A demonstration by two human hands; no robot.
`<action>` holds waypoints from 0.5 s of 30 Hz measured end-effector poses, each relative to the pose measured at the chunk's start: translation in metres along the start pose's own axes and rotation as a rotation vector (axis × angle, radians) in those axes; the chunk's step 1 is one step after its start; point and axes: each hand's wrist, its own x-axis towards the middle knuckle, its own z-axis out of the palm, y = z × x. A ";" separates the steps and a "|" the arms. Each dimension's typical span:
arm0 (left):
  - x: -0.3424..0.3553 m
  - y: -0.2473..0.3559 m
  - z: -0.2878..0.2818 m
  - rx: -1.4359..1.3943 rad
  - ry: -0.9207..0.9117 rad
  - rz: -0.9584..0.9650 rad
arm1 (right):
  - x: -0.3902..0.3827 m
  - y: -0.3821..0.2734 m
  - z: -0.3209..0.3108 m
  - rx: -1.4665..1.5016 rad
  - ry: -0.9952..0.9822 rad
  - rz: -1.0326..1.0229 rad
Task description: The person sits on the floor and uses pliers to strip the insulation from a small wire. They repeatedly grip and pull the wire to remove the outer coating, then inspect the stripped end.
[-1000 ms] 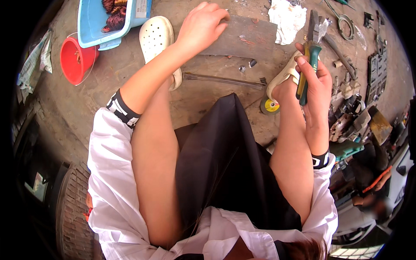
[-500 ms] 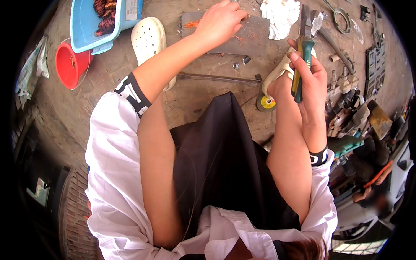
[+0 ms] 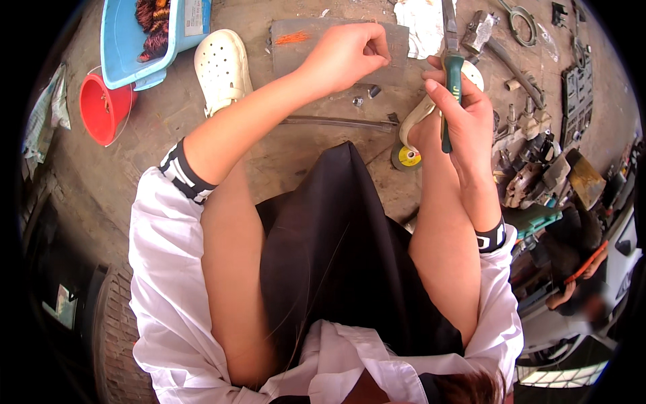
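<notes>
My left hand [image 3: 346, 57] hovers over or rests on a dark metal plate [image 3: 289, 67]; its fingers are curled in a pinch, and whatever they hold is too small to make out. Orange wire strands [image 3: 291, 38] lie on the plate, left of that hand. In my right hand [image 3: 464, 111] is a plier-like tool with green handles [image 3: 452, 67], held upright above my white right shoe [image 3: 418, 114]. A white crumpled rag [image 3: 414, 30] lies beyond the plate. My left shoe [image 3: 217, 64] stands beside the plate.
A blue tub [image 3: 118, 57] and red bucket [image 3: 94, 108] sit left. A long bar [image 3: 336, 121] and grinding disc [image 3: 407, 158] lie between my legs. Right are a hammer [image 3: 478, 34], tool case [image 3: 579, 101], metal parts and a person [image 3: 575, 246] by a vehicle.
My left hand has moved rightward and slightly down across the plate, uncovering the orange strands, its fingers curling more. The view has shifted a little; my right hand still grips the tool.
</notes>
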 end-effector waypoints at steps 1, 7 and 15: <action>-0.006 0.009 -0.001 -0.098 -0.042 -0.002 | 0.000 0.000 0.002 -0.013 -0.004 -0.023; -0.019 0.049 -0.004 -0.321 -0.075 -0.015 | 0.001 -0.004 0.003 -0.150 -0.017 -0.129; -0.029 0.062 -0.008 -0.493 -0.099 -0.085 | -0.002 -0.012 0.003 0.045 -0.093 -0.024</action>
